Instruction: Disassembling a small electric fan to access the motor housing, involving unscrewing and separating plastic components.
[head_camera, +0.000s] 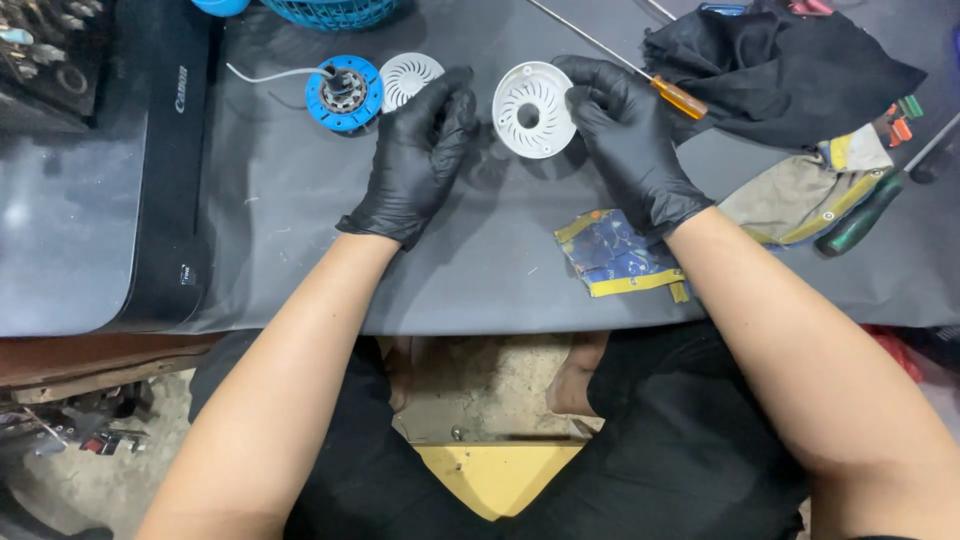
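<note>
While the round white plastic vented cover (535, 110) sits on the dark grey mat (300, 220) near the middle of the bench, the right hand (625, 135) in its black glove pinches the cover's right rim between thumb and fingers. The left hand (420, 150), gloved the same, lies just to the cover's left with its fingers loosely curled and holding nothing; whether its fingertips touch the cover I cannot tell. Just beyond that hand rests a second, smaller white vented disc (410, 78), touching a blue round motor part (343, 93) with a white cable. A long screwdriver with an amber handle (678, 98) lies behind the right hand, beside a crumpled black cloth (780, 70). A blue and yellow rag (620, 258) lies by the right wrist. At the far edge stands a blue mesh plastic basket (335, 12), its contents out of view.
</note>
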